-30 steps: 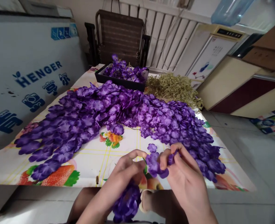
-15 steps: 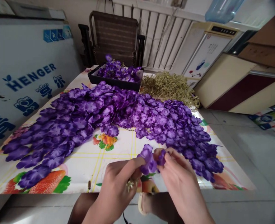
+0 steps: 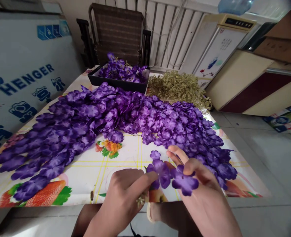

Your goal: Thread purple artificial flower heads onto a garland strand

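Note:
Two purple fabric blossoms (image 3: pixel 171 176) span the gap between my hands, above the table's near edge. My left hand (image 3: pixel 122 194) pinches the left blossom at its inner end, and a small pale gold stem piece (image 3: pixel 141 200) sticks out beside its fingers. My right hand (image 3: pixel 199 187) has its fingers spread, with the thumb pressing on the right blossom. One small loose purple blossom (image 3: pixel 155 154) lies just beyond my hands. A large heap of purple fabric petals (image 3: pixel 111 118) covers most of the table.
A black tray of purple blossoms (image 3: pixel 118 86) and a heap of dry yellow-green stems (image 3: pixel 177 89) stand at the table's far end. The table has a fruit-print cloth (image 3: pixel 83 172). A white HENGER chest freezer (image 3: pixel 29 72) stands left, a folding chair (image 3: pixel 116 33) behind.
The blossoms are now spread wider between my hands, and my right fingers have opened out. The dark purple bunch below my left hand in the oldest frame does not show. The view has shifted slightly.

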A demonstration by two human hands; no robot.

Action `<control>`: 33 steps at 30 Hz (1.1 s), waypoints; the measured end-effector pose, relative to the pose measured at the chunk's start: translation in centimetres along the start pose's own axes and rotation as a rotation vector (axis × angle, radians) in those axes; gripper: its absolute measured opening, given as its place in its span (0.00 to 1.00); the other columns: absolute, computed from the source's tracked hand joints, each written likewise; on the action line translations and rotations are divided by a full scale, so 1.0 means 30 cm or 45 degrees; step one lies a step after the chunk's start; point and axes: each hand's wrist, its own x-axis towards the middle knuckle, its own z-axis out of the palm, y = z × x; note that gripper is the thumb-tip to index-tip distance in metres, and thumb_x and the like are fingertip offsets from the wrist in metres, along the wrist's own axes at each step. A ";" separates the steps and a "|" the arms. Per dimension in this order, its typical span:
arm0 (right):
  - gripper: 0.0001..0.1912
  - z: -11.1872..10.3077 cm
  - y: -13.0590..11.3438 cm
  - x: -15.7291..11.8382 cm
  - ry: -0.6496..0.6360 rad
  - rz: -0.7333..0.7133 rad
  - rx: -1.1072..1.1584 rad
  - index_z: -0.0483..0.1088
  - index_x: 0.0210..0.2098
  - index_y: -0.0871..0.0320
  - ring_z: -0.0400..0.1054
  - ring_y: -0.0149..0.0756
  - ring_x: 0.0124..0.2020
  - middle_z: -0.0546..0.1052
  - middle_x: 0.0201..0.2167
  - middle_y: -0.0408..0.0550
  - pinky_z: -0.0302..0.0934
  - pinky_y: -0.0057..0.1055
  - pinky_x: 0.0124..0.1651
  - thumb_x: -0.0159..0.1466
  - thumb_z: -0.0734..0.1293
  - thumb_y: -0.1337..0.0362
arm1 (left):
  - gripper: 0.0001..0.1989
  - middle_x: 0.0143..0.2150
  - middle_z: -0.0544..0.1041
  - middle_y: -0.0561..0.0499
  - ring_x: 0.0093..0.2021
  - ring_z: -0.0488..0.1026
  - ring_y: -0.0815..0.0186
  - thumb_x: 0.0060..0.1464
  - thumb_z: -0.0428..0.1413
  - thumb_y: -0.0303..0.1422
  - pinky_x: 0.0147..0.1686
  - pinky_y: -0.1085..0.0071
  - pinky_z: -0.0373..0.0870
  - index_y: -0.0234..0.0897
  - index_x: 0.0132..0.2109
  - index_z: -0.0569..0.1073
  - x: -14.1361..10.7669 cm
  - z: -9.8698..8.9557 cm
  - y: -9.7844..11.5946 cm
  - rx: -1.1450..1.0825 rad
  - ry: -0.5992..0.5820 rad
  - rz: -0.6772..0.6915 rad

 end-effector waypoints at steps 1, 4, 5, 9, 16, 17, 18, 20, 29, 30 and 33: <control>0.06 0.014 0.001 -0.002 -0.010 0.022 -0.001 0.78 0.24 0.47 0.62 0.47 0.58 0.73 0.53 0.42 0.60 0.41 0.55 0.49 0.77 0.56 | 0.11 0.19 0.69 0.55 0.18 0.64 0.70 0.60 0.45 0.23 0.18 0.75 0.57 0.32 0.41 0.71 0.004 -0.003 0.003 0.010 -0.007 0.016; 0.05 0.038 0.009 -0.006 -0.036 0.135 -0.064 0.78 0.25 0.48 0.62 0.46 0.57 0.72 0.54 0.43 0.58 0.40 0.56 0.51 0.76 0.57 | 0.11 0.19 0.68 0.55 0.17 0.63 0.70 0.61 0.44 0.24 0.18 0.75 0.56 0.32 0.40 0.71 0.009 -0.008 0.007 0.024 0.002 0.052; 0.05 0.040 0.011 -0.006 -0.055 0.176 -0.093 0.78 0.25 0.48 0.64 0.45 0.55 0.72 0.53 0.44 0.59 0.39 0.54 0.51 0.76 0.57 | 0.10 0.19 0.68 0.55 0.17 0.63 0.70 0.62 0.44 0.24 0.18 0.74 0.56 0.33 0.40 0.70 0.008 -0.008 0.007 0.022 0.017 0.062; 0.03 0.036 0.013 -0.005 -0.098 0.259 -0.189 0.79 0.28 0.50 0.70 0.34 0.43 0.75 0.40 0.43 0.62 0.28 0.45 0.57 0.71 0.65 | 0.09 0.20 0.70 0.54 0.19 0.67 0.69 0.60 0.46 0.23 0.21 0.74 0.59 0.35 0.41 0.69 0.000 -0.006 0.005 -0.016 0.063 0.051; 0.12 0.055 0.008 -0.010 -0.052 0.183 -0.256 0.78 0.28 0.49 0.68 0.25 0.31 0.78 0.27 0.37 0.59 0.19 0.34 0.58 0.67 0.72 | 0.09 0.24 0.75 0.54 0.22 0.71 0.71 0.56 0.50 0.20 0.25 0.77 0.64 0.34 0.41 0.71 -0.003 -0.009 0.012 -0.174 0.062 -0.063; 0.13 0.058 0.010 -0.010 -0.037 0.160 -0.265 0.78 0.28 0.48 0.69 0.25 0.31 0.78 0.28 0.37 0.59 0.19 0.34 0.58 0.66 0.72 | 0.09 0.24 0.76 0.54 0.22 0.72 0.71 0.56 0.50 0.20 0.25 0.78 0.65 0.34 0.41 0.71 -0.002 -0.011 0.012 -0.194 0.066 -0.080; 0.13 0.059 0.013 -0.009 -0.028 0.132 -0.268 0.78 0.28 0.47 0.69 0.25 0.32 0.79 0.29 0.36 0.60 0.19 0.35 0.58 0.66 0.73 | 0.08 0.24 0.76 0.53 0.22 0.72 0.71 0.56 0.50 0.20 0.25 0.78 0.66 0.34 0.40 0.71 -0.001 -0.012 0.012 -0.223 0.075 -0.096; 0.15 0.058 0.020 -0.006 -0.058 0.073 -0.276 0.79 0.29 0.46 0.70 0.26 0.34 0.78 0.30 0.36 0.60 0.20 0.38 0.58 0.65 0.74 | 0.08 0.23 0.76 0.54 0.22 0.72 0.72 0.55 0.51 0.19 0.26 0.80 0.66 0.34 0.39 0.71 0.001 -0.014 0.011 -0.289 0.090 -0.126; 0.15 0.032 0.046 0.005 -0.090 -0.005 -0.250 0.79 0.33 0.45 0.70 0.29 0.45 0.79 0.40 0.38 0.61 0.22 0.48 0.59 0.67 0.73 | 0.10 0.24 0.76 0.57 0.22 0.72 0.77 0.50 0.55 0.16 0.26 0.86 0.65 0.34 0.35 0.73 0.003 -0.013 0.011 -0.463 0.158 -0.225; 0.14 0.034 0.045 0.006 -0.113 -0.016 -0.205 0.79 0.33 0.45 0.69 0.30 0.48 0.78 0.43 0.38 0.61 0.24 0.50 0.59 0.67 0.72 | 0.09 0.24 0.76 0.57 0.22 0.71 0.76 0.51 0.55 0.16 0.26 0.86 0.65 0.34 0.34 0.73 0.002 -0.010 0.010 -0.459 0.157 -0.224; 0.10 0.038 0.044 0.011 -0.158 0.025 -0.148 0.79 0.32 0.45 0.68 0.32 0.51 0.75 0.48 0.38 0.60 0.26 0.51 0.59 0.69 0.69 | 0.08 0.21 0.74 0.57 0.20 0.68 0.76 0.51 0.55 0.17 0.24 0.84 0.64 0.34 0.32 0.72 -0.003 -0.003 0.005 -0.449 0.165 -0.208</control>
